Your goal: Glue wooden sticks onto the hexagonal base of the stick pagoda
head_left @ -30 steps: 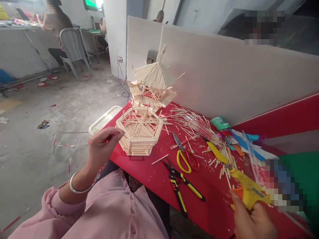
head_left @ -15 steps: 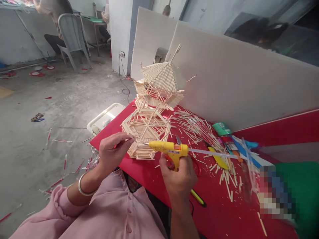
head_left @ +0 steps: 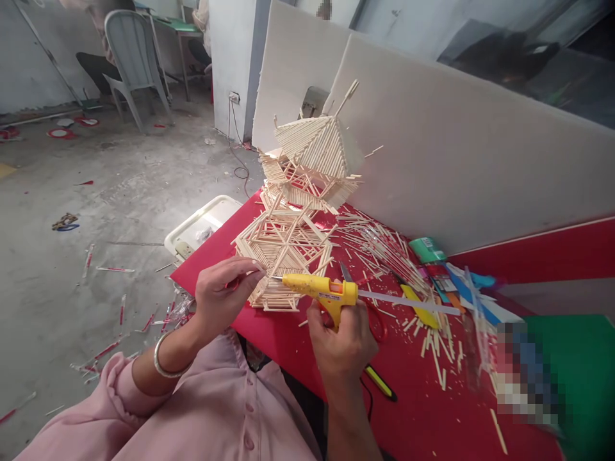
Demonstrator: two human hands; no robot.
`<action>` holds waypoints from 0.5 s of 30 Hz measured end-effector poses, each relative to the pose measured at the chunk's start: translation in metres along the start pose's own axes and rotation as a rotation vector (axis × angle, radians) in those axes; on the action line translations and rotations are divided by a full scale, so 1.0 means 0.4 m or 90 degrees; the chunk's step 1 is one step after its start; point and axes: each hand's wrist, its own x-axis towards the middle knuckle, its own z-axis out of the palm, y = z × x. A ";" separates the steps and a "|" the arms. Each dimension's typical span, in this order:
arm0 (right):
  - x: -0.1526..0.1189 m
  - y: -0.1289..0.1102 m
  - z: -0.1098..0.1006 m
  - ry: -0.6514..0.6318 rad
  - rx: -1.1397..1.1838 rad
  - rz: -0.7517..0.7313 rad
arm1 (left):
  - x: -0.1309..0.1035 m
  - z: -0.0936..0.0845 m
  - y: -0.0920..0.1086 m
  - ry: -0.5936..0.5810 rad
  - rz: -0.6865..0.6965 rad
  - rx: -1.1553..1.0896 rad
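Note:
My right hand (head_left: pixel 342 342) is closed around the handle of a yellow hot glue gun (head_left: pixel 307 283), and a clear glue stick (head_left: pixel 408 301) juts from its back end. The metal nozzle points left, close to the fingertips of my left hand (head_left: pixel 223 291). That hand is pinched shut; whatever lies between thumb and finger is too small to make out. Just beyond both hands stands a lattice structure of thin wooden sticks (head_left: pixel 269 246), its near edge partly behind my fingers and the gun. Behind it rises a stick-built tower with a sloped roof (head_left: pixel 314 144).
On the red table (head_left: pixel 307 358) lie loose wooden sticks (head_left: pixel 375 240), a yellow-and-black cutter knife (head_left: pixel 381 383), red-handled scissors (head_left: pixel 379 323) and a green roll (head_left: pixel 426 250). White boards (head_left: pixel 423 147) lean behind. A pale tray (head_left: pixel 192 224) sits left of the table; a seated person is far left.
The glue gun has shifted slightly left, and its nozzle is nearer my left fingertips. My left hand has moved slightly right. The whole view has tilted a little.

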 end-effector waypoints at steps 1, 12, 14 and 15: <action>-0.001 0.001 0.002 0.004 0.000 0.000 | 0.001 0.001 0.000 -0.001 0.004 0.002; 0.011 0.003 0.014 0.142 -0.038 -0.081 | 0.003 0.012 -0.004 -0.009 0.044 0.030; 0.016 0.004 0.013 0.166 -0.043 -0.096 | 0.003 0.015 -0.007 -0.009 0.055 0.036; 0.017 0.005 0.013 0.167 -0.045 -0.099 | 0.003 0.017 -0.009 -0.010 0.062 0.040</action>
